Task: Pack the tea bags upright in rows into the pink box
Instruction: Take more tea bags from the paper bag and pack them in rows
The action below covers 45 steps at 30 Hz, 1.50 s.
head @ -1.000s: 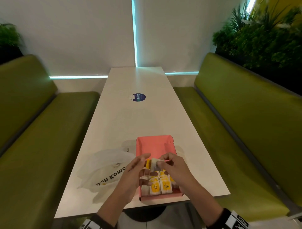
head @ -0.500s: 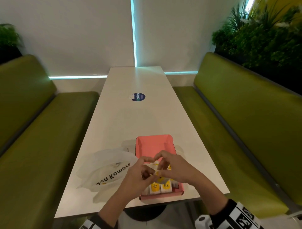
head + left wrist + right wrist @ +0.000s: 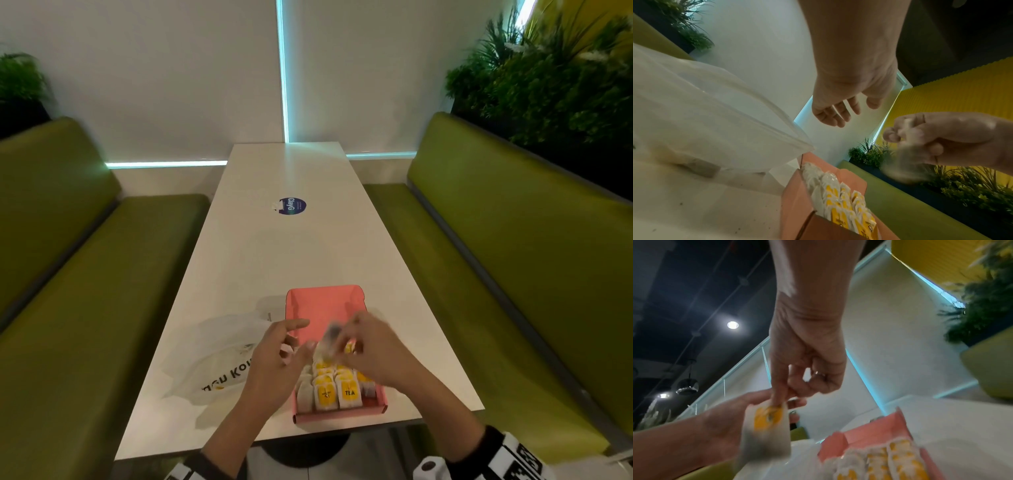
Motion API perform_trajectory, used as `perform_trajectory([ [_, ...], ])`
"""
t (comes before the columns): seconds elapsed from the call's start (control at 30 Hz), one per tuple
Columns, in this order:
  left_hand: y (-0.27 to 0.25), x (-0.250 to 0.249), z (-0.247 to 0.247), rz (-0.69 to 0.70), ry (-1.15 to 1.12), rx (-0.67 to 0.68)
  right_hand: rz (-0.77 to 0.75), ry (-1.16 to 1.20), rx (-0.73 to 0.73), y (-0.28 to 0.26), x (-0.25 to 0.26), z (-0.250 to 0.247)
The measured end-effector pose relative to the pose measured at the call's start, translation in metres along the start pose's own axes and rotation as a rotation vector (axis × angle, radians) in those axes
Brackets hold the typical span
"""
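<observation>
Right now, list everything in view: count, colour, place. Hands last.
Box: one, pink, near end of the table, lid open.
Packed tea bags: several rows, exact count unclear, white with yellow labels, upright in the box's near half.
Held tea bag: one, white with a yellow label, blurred, above the box.
Plastic bag: one, translucent white with dark lettering, left of the box.
Sticker: one, dark blue, mid-table.
Table: one, white.
Benches: two, olive green, either side.
Plants: green, behind both benches.
Left hand: open, beside the box.
Right hand: fingers pinch the held tea bag.

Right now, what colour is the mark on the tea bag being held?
Yellow, on a white tea bag; clearest in the right wrist view.
</observation>
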State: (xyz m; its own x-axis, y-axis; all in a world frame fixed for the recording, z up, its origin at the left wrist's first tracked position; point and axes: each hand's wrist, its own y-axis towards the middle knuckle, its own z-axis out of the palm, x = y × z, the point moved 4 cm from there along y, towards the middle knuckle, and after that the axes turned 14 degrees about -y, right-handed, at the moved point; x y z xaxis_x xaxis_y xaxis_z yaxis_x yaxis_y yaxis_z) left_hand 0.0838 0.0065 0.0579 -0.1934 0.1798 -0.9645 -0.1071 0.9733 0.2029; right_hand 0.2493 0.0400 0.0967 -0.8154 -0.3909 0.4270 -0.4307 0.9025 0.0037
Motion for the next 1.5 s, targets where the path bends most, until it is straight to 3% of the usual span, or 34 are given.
perform_trajectory([
  [0.03,0.0,-0.001,0.0,0.017,-0.004,0.003,-0.053,-0.009,0.183,-0.004,0.005,0.007],
  [0.07,0.0,-0.003,0.001,0.031,-0.019,0.011,-0.058,0.003,0.238,-0.006,0.007,0.009],
  [0.17,-0.001,-0.005,0.005,0.021,-0.088,0.056,0.102,-0.004,-0.004,-0.001,-0.001,0.0],
  [0.2,-0.002,-0.005,0.007,0.009,-0.101,0.089,0.117,0.004,-0.023,0.001,-0.001,-0.001],
  [0.33,-0.006,-0.005,0.015,0.035,-0.019,0.192,0.073,0.157,0.036,-0.002,0.004,-0.001],
  [0.4,-0.006,-0.004,0.017,0.075,0.013,0.168,0.103,0.281,0.028,-0.003,0.003,-0.004],
  [0.63,-0.006,-0.005,0.013,-0.013,-0.082,0.039,0.154,0.496,0.051,-0.005,-0.004,-0.003],
  [0.87,-0.005,-0.004,0.014,0.099,-0.075,0.117,0.113,0.553,0.073,-0.004,-0.002,-0.001],
  [1.03,-0.005,-0.003,0.017,0.058,-0.13,0.091,0.119,0.511,0.093,-0.005,-0.004,0.005],
  [1.17,-0.008,-0.007,0.018,0.076,-0.199,0.159,0.102,0.543,0.081,-0.006,-0.009,0.007],
  [1.3,-0.008,-0.01,0.017,0.169,-0.157,0.21,0.101,0.554,0.073,-0.005,-0.013,0.005],
  [1.5,-0.005,-0.007,0.015,0.15,-0.189,0.118,0.114,0.579,0.076,-0.004,-0.012,-0.001],
])
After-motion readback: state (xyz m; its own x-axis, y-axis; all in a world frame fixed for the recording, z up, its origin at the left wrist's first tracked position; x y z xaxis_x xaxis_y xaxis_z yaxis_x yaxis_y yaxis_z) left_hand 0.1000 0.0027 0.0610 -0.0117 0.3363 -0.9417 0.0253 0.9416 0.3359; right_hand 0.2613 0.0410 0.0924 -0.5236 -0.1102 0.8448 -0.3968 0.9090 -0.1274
